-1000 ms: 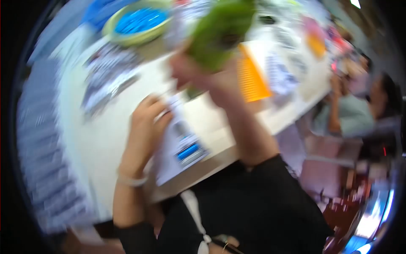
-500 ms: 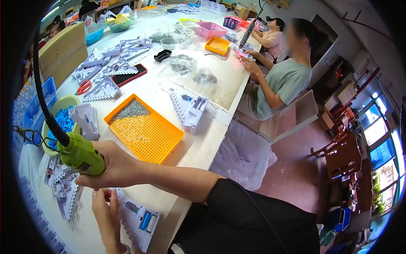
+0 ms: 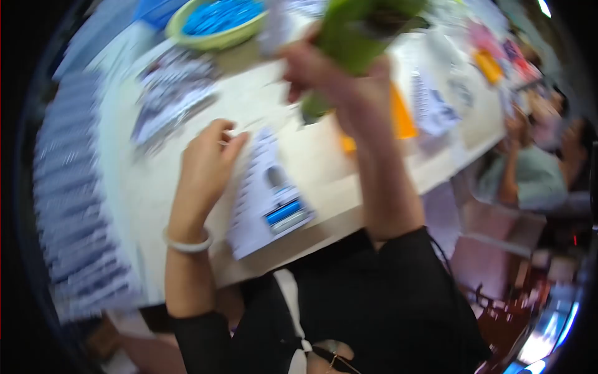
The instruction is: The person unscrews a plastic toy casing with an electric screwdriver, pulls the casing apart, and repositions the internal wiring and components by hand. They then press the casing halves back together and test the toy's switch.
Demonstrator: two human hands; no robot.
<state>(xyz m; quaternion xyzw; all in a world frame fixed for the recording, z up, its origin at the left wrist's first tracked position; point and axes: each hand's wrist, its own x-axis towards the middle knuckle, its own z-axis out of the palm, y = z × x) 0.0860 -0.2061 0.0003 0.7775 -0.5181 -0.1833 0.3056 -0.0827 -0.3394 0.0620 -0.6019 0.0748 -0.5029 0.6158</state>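
Note:
My right hand [image 3: 349, 93] is closed around a green electric screwdriver [image 3: 352, 40], blurred by motion, its lower end pointing down at the table. My left hand [image 3: 208, 156] is curled, thumb and fingers close together; anything between them is too small to make out. Beside it, on the table's front part, lies a white triangular plastic housing [image 3: 255, 212] with a toothed edge, an oval hole and a blue cylinder [image 3: 283, 210] in a slot. Behind my right forearm, an orange perforated tray [image 3: 400, 115] is partly hidden.
Stacked toothed plastic parts [image 3: 71, 187] line the left side. More housings [image 3: 171, 93] lie behind my left hand. A pale green bowl [image 3: 218, 40] holds blue pieces. Another housing [image 3: 433, 115] lies right of the tray. A co-worker [image 3: 526, 174] sits at the right.
The view has swung left and down. My right hand has lifted the screwdriver away from above the housings at the left. My left hand stays close to the housing with the blue cylinder.

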